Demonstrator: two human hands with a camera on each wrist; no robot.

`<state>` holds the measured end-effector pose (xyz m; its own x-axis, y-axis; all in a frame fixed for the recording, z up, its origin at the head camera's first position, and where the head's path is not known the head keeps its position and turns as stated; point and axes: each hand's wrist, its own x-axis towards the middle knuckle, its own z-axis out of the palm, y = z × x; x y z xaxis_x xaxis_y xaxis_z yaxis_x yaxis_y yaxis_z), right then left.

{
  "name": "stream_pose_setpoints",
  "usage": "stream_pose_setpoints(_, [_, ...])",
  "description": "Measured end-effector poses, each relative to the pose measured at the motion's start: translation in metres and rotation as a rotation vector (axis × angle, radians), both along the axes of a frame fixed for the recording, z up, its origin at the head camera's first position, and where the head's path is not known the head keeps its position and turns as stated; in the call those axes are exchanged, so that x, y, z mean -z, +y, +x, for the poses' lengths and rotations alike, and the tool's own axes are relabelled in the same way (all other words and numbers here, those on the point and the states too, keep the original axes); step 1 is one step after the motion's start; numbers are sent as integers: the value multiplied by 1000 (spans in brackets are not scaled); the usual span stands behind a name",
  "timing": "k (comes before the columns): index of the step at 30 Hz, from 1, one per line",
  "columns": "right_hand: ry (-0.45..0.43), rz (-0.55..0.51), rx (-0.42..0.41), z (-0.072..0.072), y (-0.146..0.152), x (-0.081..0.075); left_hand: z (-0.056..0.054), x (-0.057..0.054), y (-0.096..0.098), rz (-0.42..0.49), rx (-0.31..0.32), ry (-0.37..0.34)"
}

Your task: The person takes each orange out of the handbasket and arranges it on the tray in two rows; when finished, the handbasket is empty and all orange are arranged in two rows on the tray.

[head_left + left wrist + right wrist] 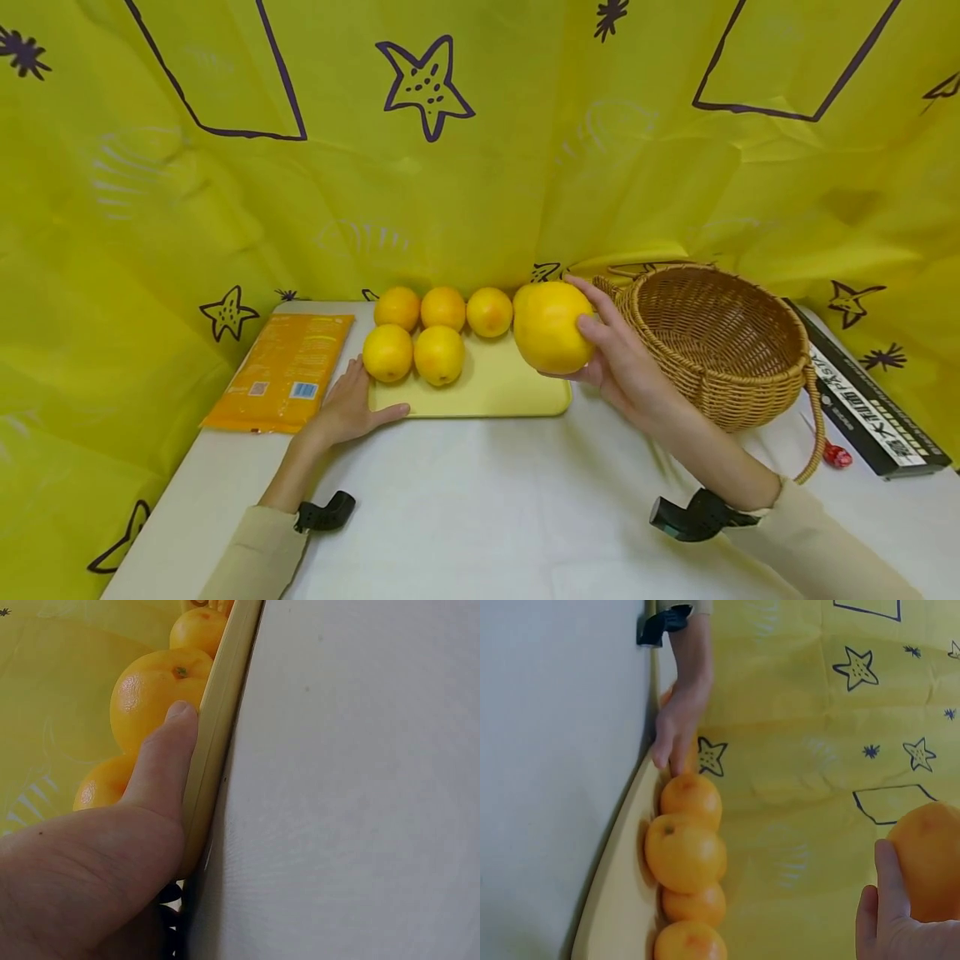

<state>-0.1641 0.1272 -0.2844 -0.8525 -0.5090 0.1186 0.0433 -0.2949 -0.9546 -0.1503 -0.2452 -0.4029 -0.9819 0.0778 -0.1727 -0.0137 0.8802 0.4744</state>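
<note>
My right hand (611, 350) holds an orange (553, 327) up over the right end of a pale yellow tray (510, 387), fingers and thumb around the fruit. In the right wrist view this orange (930, 859) appears at the right edge, raised off the tray. Several more oranges (442, 310) sit in a back row, one mostly hidden behind the held fruit. Two front oranges (387, 353) stand at the tray's left. There my left hand (348, 408) rests against the tray's corner, fingers along its left side and thumb stretched along the front rim (214, 742).
A brown wicker basket (712, 358) stands right of the tray, its handle lowered toward the front. Beyond it lies a black pasta box (870, 400), with a small red item (837, 455) nearby. An orange packet (281, 375) lies on the left. Yellow patterned cloth (480, 183) hangs behind.
</note>
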Motion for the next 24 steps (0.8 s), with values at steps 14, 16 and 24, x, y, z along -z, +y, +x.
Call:
stream_pose_setpoints(14, [80,177,12,-3,-22,7,1,0,1,4,-7,-14])
stream_pose_setpoints(16, [119,260,51,-5,-26,9,1,-1,1,5,-7,-10])
stream_pose_setpoints(24, [237,412,158,-19,-37,20,0,0,0,8,-7,-5])
